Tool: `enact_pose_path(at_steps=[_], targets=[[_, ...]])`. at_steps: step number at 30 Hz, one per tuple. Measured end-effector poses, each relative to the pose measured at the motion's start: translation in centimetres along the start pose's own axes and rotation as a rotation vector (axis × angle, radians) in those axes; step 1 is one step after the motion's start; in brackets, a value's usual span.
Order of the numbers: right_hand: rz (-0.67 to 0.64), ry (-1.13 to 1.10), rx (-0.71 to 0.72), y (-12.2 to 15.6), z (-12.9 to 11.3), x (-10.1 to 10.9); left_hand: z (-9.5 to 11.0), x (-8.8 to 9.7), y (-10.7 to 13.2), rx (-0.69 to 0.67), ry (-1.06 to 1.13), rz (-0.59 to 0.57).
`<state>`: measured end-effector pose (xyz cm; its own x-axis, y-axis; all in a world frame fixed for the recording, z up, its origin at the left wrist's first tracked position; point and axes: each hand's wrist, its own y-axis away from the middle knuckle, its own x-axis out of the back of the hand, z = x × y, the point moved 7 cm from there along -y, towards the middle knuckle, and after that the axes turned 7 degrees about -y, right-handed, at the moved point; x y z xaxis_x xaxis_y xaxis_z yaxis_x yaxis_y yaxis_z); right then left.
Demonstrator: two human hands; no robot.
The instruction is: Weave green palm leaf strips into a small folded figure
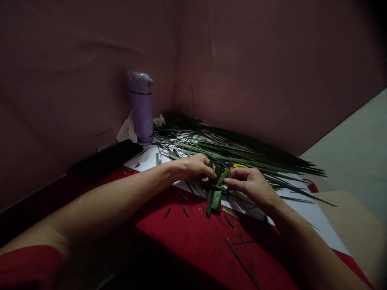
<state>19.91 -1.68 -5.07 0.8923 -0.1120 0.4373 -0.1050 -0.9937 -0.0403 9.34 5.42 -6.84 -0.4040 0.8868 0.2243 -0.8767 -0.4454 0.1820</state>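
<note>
Between my two hands is a small piece of folded green leaf strips (216, 195), with broad blades crossing each other. My left hand (198, 166) pinches its upper left side with thumb and fingers. On the right, my right hand (246, 180) grips a strip end between thumb and forefinger. Just behind the right hand's fingers lies a tool with yellow handles (239, 165), mostly hidden by the leaves. Long green leaf blades (238, 151) are piled behind both hands.
A purple bottle (142, 114) stands at the back left beside crumpled white tissue (127, 129). A dark flat object (105, 161) lies left of the white sheet (320, 223). Leaf scraps (240, 257) are scattered over the red cloth (181, 229). Pink walls (242, 72) enclose the back.
</note>
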Motion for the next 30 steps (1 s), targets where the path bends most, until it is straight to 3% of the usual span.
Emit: enact_pose_path(at_steps=[15, 30], targets=[[0.048, 0.027, 0.063, -0.12, 0.55, -0.34, 0.18, 0.11, 0.37, 0.020, -0.030, 0.010], [0.098, -0.050, -0.023, 0.07, 0.78, -0.52, -0.28, -0.25, -0.31, -0.008, 0.078, -0.040]])
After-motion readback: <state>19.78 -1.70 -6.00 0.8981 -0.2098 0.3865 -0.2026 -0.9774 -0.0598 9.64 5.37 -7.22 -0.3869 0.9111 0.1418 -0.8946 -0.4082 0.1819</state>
